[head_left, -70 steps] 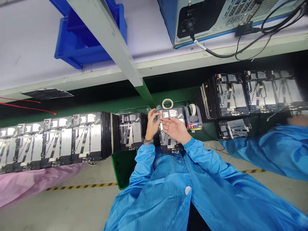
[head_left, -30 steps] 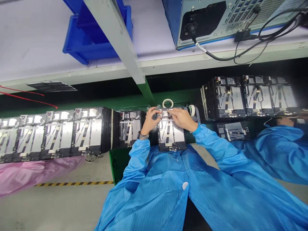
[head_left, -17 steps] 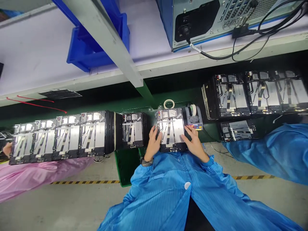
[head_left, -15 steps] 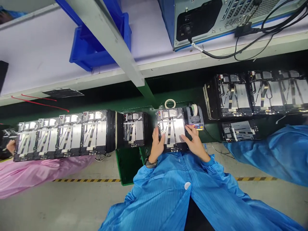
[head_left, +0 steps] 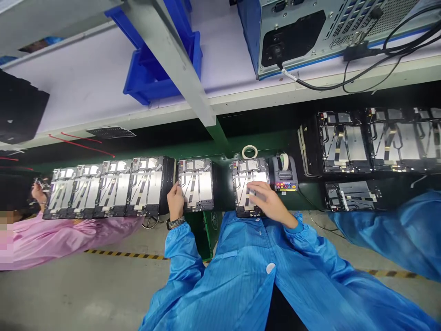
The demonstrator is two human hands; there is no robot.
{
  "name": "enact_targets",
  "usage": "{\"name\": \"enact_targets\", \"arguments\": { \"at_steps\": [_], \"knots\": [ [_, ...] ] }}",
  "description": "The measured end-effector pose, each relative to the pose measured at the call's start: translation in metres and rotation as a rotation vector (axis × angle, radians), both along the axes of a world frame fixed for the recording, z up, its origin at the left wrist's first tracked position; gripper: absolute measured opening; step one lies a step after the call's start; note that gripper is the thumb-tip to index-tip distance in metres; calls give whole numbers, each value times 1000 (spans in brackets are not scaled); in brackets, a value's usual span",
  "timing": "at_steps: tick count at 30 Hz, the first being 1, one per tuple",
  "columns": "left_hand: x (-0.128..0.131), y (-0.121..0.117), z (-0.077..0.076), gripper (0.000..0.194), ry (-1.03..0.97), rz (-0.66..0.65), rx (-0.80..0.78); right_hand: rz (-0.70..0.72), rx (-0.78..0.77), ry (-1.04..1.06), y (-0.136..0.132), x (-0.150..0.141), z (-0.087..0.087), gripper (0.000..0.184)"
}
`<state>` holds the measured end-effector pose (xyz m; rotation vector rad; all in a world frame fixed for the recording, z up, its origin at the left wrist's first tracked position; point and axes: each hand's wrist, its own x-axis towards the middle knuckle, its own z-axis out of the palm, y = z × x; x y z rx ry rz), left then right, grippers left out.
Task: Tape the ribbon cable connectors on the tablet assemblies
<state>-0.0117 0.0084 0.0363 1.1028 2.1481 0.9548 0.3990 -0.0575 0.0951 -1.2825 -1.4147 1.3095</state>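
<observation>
A dark panel with silver foil and black flat cables (head_left: 244, 180) lies on the green bench right in front of me. My right hand (head_left: 266, 201) rests flat on its near half, fingers stretched out. My left hand (head_left: 175, 202) has its fingers curled on the left edge of a second, similar panel (head_left: 197, 184) one place to the left. A grey tape dispenser (head_left: 285, 175) stands just right of the first panel, with a loose roll of tape (head_left: 250, 151) behind it.
A row of several similar panels (head_left: 103, 193) runs to the left, where a person in pink (head_left: 37, 230) handles one. More panels are stacked at the right (head_left: 347, 142), beside a blue-sleeved co-worker (head_left: 396, 230). Overhead hang a shelf, blue bins (head_left: 158, 69) and a cabled metal box (head_left: 327, 32).
My hands left the top of the front panel and slid down its sides. Now my left hand has gone left to the neighbouring panel, and my right hand lies on the front one.
</observation>
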Motion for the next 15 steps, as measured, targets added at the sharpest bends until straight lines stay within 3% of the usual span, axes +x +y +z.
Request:
{"name": "enact_targets", "arguments": {
  "at_steps": [5,10,15],
  "knots": [
    [18,7,-4,52,348,-71,-106,-197,-74,-76,-16,58,-34,34],
    [70,6,-3,64,647,-97,-102,-358,-182,-38,-34,83,-56,37],
    [124,9,-9,103,813,-540,-165,-575,-254,52,-39,92,-83,39]
  ]
}}
